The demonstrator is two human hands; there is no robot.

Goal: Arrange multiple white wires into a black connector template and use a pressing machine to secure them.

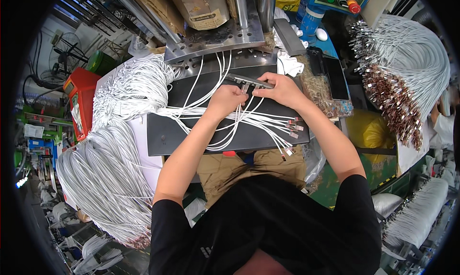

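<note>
My left hand [227, 101] is closed in a pinch on the end of a white cable, by a small clear connector [245, 88]. From the right, my right hand [283, 90] grips a narrow metal bar [249, 80] with slots along its edge, thumb in front and fingers behind. The connector sits against the bar's near side. Several white cables [191, 112] cross the black work surface [160, 136] under my hands. Their finished-looking plug ends [293, 127] fan out at the right. A few more cables run up from the bar's area to the metal press plate [215, 44].
A large bundle of white cables [134, 86] lies at the left, with another bundle [103, 179] hanging below it. At the right hangs a coiled bundle with brown ends [412, 59]. Steel columns [241, 9] rise ahead. A dark phone-like slab [337, 78] and a red box [81, 93] flank the bench.
</note>
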